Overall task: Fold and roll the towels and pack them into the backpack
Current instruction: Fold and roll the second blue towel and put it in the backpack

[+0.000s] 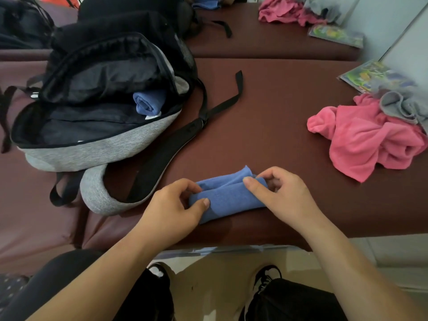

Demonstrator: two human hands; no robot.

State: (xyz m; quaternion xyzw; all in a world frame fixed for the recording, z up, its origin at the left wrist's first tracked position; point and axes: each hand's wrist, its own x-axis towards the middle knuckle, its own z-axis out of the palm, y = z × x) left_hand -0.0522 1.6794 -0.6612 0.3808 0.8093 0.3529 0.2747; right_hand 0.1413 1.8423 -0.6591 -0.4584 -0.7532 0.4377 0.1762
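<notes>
at the near edge of the table [266,140], the left hand [176,208] and right hand [281,193] pinch the ends of the half-rolled blue towel [228,195], which should be rolled tight and even before going left into the open backpack [97,126].

A blue towel [228,195], partly rolled, lies near the front edge of the brown desk [266,126]. The left hand [172,210] pinches its left end between thumb and fingers [205,202]; the right hand [281,194] pinches the right end. To the left lies an open grey and black backpack [99,126] with a rolled blue towel [148,101] inside. At the right edge sits a crumpled pink towel [366,140], with a grey towel [403,105] touching it behind.
</notes>
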